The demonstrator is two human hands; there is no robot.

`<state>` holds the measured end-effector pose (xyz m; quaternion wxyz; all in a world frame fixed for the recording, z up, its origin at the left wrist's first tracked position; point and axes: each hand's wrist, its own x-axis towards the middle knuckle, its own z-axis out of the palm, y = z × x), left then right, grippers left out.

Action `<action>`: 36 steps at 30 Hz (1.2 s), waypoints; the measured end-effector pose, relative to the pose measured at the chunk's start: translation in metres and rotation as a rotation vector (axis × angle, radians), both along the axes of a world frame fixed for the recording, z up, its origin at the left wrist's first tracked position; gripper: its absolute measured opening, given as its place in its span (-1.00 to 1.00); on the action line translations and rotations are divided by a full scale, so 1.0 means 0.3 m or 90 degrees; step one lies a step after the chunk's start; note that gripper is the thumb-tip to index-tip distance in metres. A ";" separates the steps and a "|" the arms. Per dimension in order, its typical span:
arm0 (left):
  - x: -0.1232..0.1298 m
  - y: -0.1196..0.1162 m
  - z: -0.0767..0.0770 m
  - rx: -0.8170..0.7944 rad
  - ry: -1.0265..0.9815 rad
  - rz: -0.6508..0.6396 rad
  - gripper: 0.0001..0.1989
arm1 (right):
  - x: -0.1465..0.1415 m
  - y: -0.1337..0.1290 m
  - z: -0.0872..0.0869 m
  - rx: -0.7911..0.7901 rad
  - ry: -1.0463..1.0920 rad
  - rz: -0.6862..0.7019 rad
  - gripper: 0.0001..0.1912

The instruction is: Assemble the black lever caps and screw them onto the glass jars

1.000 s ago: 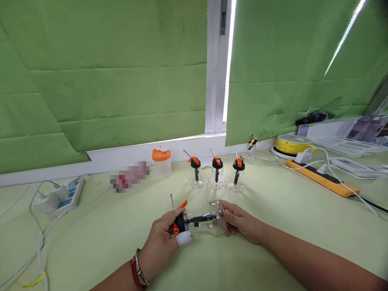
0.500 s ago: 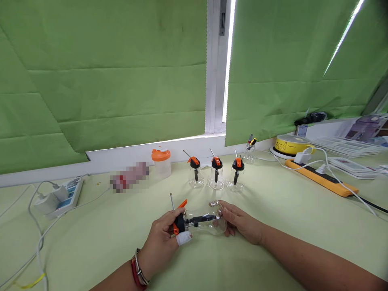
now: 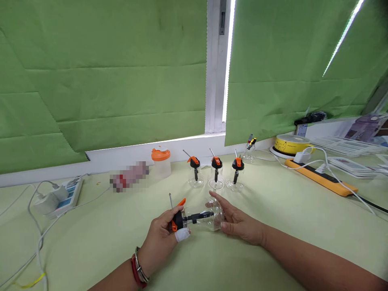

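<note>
A clear bottle point(image 3: 201, 220) lies on its side above the table, its black and orange cap to the left and its base to the right. My left hand point(image 3: 163, 236) is closed round the cap; white tape wraps the thumb. My right hand point(image 3: 239, 222) is at the base, fingers spread, thumb and fingertips at its rim. A dark tube shows inside the bottle. Beyond stand three similar bottles, left point(image 3: 195, 173), middle point(image 3: 216, 174) and right point(image 3: 236, 176), upright with orange and black caps.
An orange-lidded cup point(image 3: 162, 163) stands by the wall. A white power strip point(image 3: 68, 200) with cables is left; an orange one point(image 3: 324, 180) is right. A yellow round case point(image 3: 291, 144) and a bottle with tools point(image 3: 249, 151) are behind.
My right hand's fingers have spread, and its thumb has moved down to the lower side of the bottle's base. The bottle has shifted slightly left. My left hand keeps its hold on the cap.
</note>
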<state>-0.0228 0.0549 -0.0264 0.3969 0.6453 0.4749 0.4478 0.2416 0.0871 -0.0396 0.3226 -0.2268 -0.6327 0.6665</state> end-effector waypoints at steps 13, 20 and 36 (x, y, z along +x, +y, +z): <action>0.004 0.003 0.009 0.002 -0.002 -0.002 -0.47 | 0.002 0.006 0.007 -0.030 -0.013 -0.003 -0.14; 0.002 -0.005 0.020 0.059 0.045 0.000 -0.49 | 0.006 0.010 0.012 -0.020 -0.095 -0.041 -0.15; -0.003 0.001 0.006 0.033 0.040 -0.010 -0.50 | 0.004 0.016 -0.008 0.005 -0.095 -0.054 -0.25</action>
